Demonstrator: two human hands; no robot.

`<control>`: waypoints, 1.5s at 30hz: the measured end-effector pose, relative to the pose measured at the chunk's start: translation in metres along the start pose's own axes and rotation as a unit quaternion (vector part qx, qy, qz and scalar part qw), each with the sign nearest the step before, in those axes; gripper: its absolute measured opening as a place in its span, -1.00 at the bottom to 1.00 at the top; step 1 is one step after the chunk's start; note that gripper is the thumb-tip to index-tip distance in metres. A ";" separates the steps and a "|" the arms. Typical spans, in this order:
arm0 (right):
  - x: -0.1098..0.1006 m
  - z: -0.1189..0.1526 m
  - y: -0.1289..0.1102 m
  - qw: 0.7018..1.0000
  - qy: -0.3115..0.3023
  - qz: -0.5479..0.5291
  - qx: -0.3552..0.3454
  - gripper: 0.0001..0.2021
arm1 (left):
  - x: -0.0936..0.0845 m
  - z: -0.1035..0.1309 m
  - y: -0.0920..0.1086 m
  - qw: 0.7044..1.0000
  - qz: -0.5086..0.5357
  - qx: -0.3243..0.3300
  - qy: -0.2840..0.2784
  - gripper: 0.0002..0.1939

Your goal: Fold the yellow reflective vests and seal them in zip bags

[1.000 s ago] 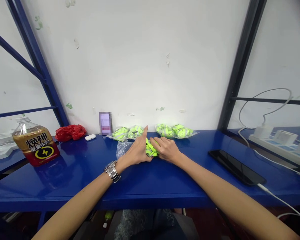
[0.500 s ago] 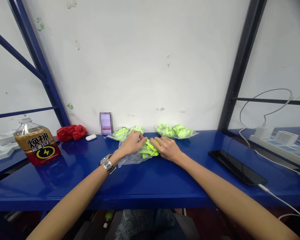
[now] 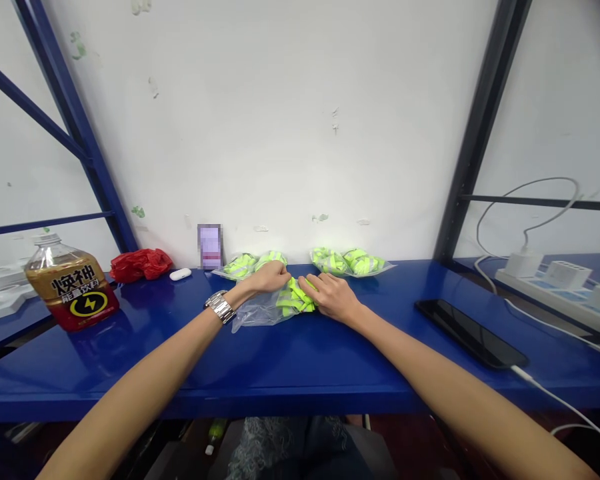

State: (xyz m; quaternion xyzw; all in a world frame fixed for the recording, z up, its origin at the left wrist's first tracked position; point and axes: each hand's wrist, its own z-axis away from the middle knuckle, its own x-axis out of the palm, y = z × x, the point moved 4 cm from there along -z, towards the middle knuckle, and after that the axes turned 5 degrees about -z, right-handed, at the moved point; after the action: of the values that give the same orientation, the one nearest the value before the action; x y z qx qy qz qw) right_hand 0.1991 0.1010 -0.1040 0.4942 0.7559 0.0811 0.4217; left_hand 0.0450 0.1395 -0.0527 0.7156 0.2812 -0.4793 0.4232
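Note:
A folded fluorescent yellow reflective vest [image 3: 296, 299] with grey strips lies on the blue table in front of me. My right hand [image 3: 334, 297] is closed on its right side, with the fingers curled over the fabric. A clear plastic bag [image 3: 260, 312] spreads crumpled to the vest's left; how much of the vest is inside cannot be told. My left hand [image 3: 271, 277], with a metal watch [image 3: 221, 307] at the wrist, is closed at the bag's upper edge. Its fingertips are hidden. Behind the hands lie bagged yellow vests on the left [image 3: 245, 265] and right [image 3: 353, 261].
A drink bottle [image 3: 73, 283], a red plastic bag [image 3: 141, 265] and a white case [image 3: 181, 274] stand on the left. A pixelated phone [image 3: 211, 247] leans on the wall. On the right are a black phone [image 3: 470, 332] on a cable and a power strip [image 3: 555, 287].
My left hand has curled from spread fingers and thumb into a closed grip, moving slightly up off the vest's left edge. The right hand keeps its hold.

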 end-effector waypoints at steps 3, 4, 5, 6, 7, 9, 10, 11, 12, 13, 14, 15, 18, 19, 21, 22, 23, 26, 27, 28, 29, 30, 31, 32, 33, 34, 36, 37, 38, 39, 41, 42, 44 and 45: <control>0.000 0.000 -0.001 1.000 0.017 0.007 -0.002 -0.67 | 0.006 0.002 0.005 0.999 0.005 -0.001 0.049 -0.80; 0.000 0.000 -0.002 1.000 0.019 0.005 -0.003 -0.67 | 0.007 0.003 0.007 0.998 0.002 0.002 0.062 -0.82; 0.000 0.000 -0.002 1.000 0.019 0.002 -0.003 -0.66 | 0.007 0.005 0.009 0.997 -0.005 0.010 0.071 -0.82; 0.000 0.001 -0.001 1.000 0.015 -0.003 -0.001 -0.65 | 0.006 0.007 0.012 0.997 -0.016 0.025 0.072 -0.80; 0.000 0.001 0.000 1.000 0.008 -0.010 0.002 -0.65 | 0.004 0.010 0.015 0.996 -0.029 0.049 0.065 -0.76; -0.001 0.002 0.003 0.999 -0.012 -0.025 0.017 -0.63 | -0.003 0.018 0.020 0.990 -0.072 0.113 0.032 -0.63; -0.001 0.003 0.004 0.999 -0.023 -0.031 0.027 -0.61 | -0.006 0.022 0.021 0.984 -0.100 0.143 0.014 -0.56; -0.001 0.003 0.006 0.998 -0.033 -0.035 0.036 -0.60 | -0.010 0.026 0.021 0.977 -0.133 0.167 0.003 -0.45; -0.002 0.003 0.006 0.998 -0.040 -0.038 0.044 -0.57 | -0.011 0.029 0.020 0.969 -0.167 0.184 0.001 -0.31; -0.003 0.002 0.007 0.997 -0.043 -0.040 0.049 -0.55 | -0.011 0.032 0.019 0.960 -0.200 0.196 0.005 -0.15; -0.004 0.002 0.006 0.997 -0.044 -0.043 0.051 -0.53 | -0.010 0.034 0.018 0.952 -0.226 0.205 0.012 -0.01; -0.005 0.001 0.005 0.997 -0.043 -0.048 0.051 -0.52 | -0.006 0.035 0.017 0.946 -0.243 0.212 0.020 0.08; -0.007 -0.001 0.003 0.997 -0.029 -0.059 0.050 -0.51 | 0.010 0.034 0.015 0.950 -0.250 0.180 0.043 0.08; -0.007 -0.001 0.003 0.997 -0.024 -0.059 0.051 -0.51 | 0.015 0.033 0.014 0.957 -0.240 0.156 0.041 0.02; -0.007 0.000 0.003 0.997 -0.021 -0.055 0.049 -0.53 | 0.022 0.031 0.013 0.970 -0.211 0.115 0.028 -0.09; -0.006 0.000 0.003 0.997 -0.022 -0.055 0.046 -0.53 | 0.025 0.030 0.013 0.975 -0.195 0.107 0.023 -0.13; -0.005 0.001 0.003 0.997 -0.025 -0.057 0.043 -0.54 | 0.027 0.030 0.014 0.978 -0.181 0.106 0.021 -0.14; 0.000 0.002 0.002 0.997 -0.034 -0.067 0.034 -0.56 | 0.031 0.028 0.016 0.981 -0.156 0.108 0.035 -0.03; 0.001 0.002 0.001 0.997 -0.036 -0.067 0.032 -0.57 | 0.033 0.028 0.016 0.982 -0.155 0.106 0.037 0.01; 0.003 0.003 0.000 0.997 -0.038 -0.065 0.029 -0.58 | 0.034 0.027 0.016 0.982 -0.157 0.103 0.039 0.04; 0.004 0.003 -0.001 0.997 -0.039 -0.062 0.027 -0.58 | 0.036 0.026 0.017 0.982 -0.158 0.100 0.037 0.06; 0.005 0.003 -0.002 0.997 -0.039 -0.056 0.025 -0.59 | 0.037 0.025 0.017 0.982 -0.160 0.099 0.034 0.08; 0.005 0.003 -0.003 0.998 -0.037 -0.049 0.023 -0.60 | 0.038 0.024 0.018 0.981 -0.161 0.099 0.030 0.10; 0.005 0.003 -0.004 0.998 -0.033 -0.043 0.018 -0.61 | 0.038 0.023 0.019 0.981 -0.162 0.103 0.025 0.12; 0.006 0.003 -0.005 0.999 -0.029 -0.038 0.012 -0.62 | 0.038 0.023 0.020 0.980 -0.163 0.108 0.020 0.14; 0.005 0.003 -0.006 0.999 -0.025 -0.035 0.006 -0.64 | 0.038 0.022 0.022 0.980 -0.164 0.114 0.016 0.15; 0.005 0.002 -0.009 0.999 -0.028 -0.041 -0.002 -0.69 | 0.037 0.022 0.027 0.977 -0.169 0.127 0.009 0.16; 0.005 0.001 -0.010 0.998 -0.037 -0.047 -0.003 -0.73 | 0.037 0.022 0.030 0.976 -0.173 0.130 0.006 0.16; 0.005 0.000 -0.010 0.997 -0.049 -0.055 -0.002 -0.75 | 0.037 0.022 0.032 0.976 -0.176 0.130 0.002 0.16; 0.004 -0.001 -0.011 0.996 -0.063 -0.065 0.000 -0.77 | 0.037 0.023 0.034 0.976 -0.177 0.128 0.001 0.16; 0.001 -0.002 -0.011 0.992 -0.093 -0.087 0.004 -0.78 | 0.036 0.024 0.037 0.979 -0.161 0.121 0.001 0.17; -0.002 -0.003 -0.011 0.989 -0.106 -0.099 0.004 -0.77 | 0.036 0.025 0.037 0.982 -0.144 0.119 0.001 0.18; -0.009 -0.005 -0.010 0.985 -0.125 -0.123 -0.001 -0.71 | 0.035 0.028 0.035 0.989 -0.096 0.114 -0.005 0.18; -0.013 -0.006 -0.009 0.982 -0.129 -0.135 -0.006 -0.67 | 0.034 0.029 0.033 0.991 -0.070 0.114 -0.008 0.18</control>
State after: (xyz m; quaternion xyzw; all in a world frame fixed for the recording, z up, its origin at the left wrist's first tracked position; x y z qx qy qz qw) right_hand 0.1903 0.0878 -0.0978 0.3915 0.7541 -0.0369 0.5259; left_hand 0.0714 0.0977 -0.0783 0.7338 0.2707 -0.5422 0.3070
